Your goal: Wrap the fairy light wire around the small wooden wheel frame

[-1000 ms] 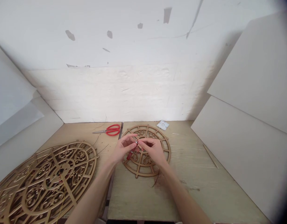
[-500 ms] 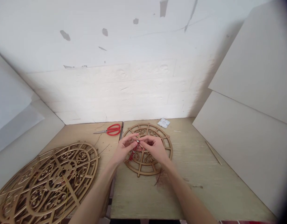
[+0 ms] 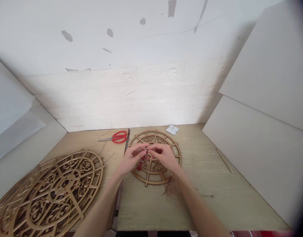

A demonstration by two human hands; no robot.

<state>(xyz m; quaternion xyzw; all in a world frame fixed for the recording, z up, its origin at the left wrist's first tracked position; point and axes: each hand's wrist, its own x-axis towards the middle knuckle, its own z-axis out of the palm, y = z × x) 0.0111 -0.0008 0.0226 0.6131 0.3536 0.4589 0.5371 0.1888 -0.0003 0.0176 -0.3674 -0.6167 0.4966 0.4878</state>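
Note:
Above the middle of a round gold openwork frame (image 3: 149,183), my left hand (image 3: 130,159) and my right hand (image 3: 165,156) meet fingertip to fingertip. Both are closed in a pinch on a small silvery piece (image 3: 146,150); its exact kind is too small to make out. A dark red strip (image 3: 139,167) hangs below the left fingertips, and I cannot tell whether it is joined to the silvery piece. The fingers cover part of the frame's centre. A thin dark cord (image 3: 167,185) trails onto the table beneath my right wrist.
More gold openwork frames (image 3: 79,210) lie stacked at the left, with loose thin wires over them. Red-handled scissors (image 3: 117,137) rest behind the stack. A small white packet (image 3: 172,129) and a thin stick (image 3: 224,160) lie to the right. White panels and a wall enclose the table (image 3: 205,210).
The hands stay together over the frame with small finger movements. The red strip has swung slightly and shows less below the fingers. The camera view has shifted a little.

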